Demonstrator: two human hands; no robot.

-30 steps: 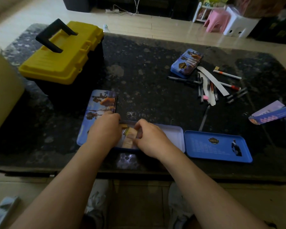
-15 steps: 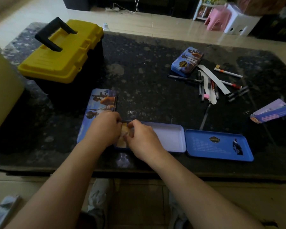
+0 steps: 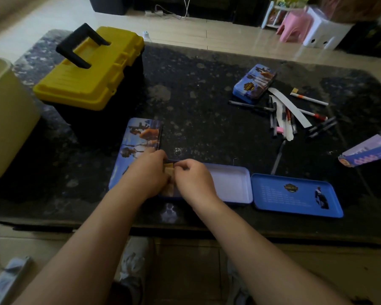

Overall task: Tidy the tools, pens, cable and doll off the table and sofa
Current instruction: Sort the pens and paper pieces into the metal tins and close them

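- Head view, item one: small tan block (image 3: 169,167), pale wood colour, squarish, mostly covered by fingers. It sits over the left end of the open tin (image 3: 229,183), near the table's front edge.
- Left hand (image 3: 146,175): fingers curled down against the block's left side, gripping it.
- Right hand (image 3: 195,180): thumb and forefinger pinch the block's upper right corner.
- Open tin: shallow, blue outside, white inside, its right part bare.
- Blue lid (image 3: 295,194): lies flat just right of the tin; whether the two touch cannot be told.
- Printed lid (image 3: 139,137): picture side up, beyond the left hand and partly beneath it.
- Pens (image 3: 282,117): loose heap of black, white and red-tipped barrels mixed with white strips, at the far right, well apart from both hands.
- Closed printed tin (image 3: 254,84): at the heap's far-left side.
- Yellow toolbox (image 3: 90,69): lid shut, black handle raised, at the far left corner.
- Table (image 3: 196,95): dark speckled top, with a broad bare stretch between toolbox and pens; its front edge runs just below the open tin.
- Cream bin (image 3: 7,119): against the table's left edge.
- Purple card (image 3: 365,153): near the right edge.
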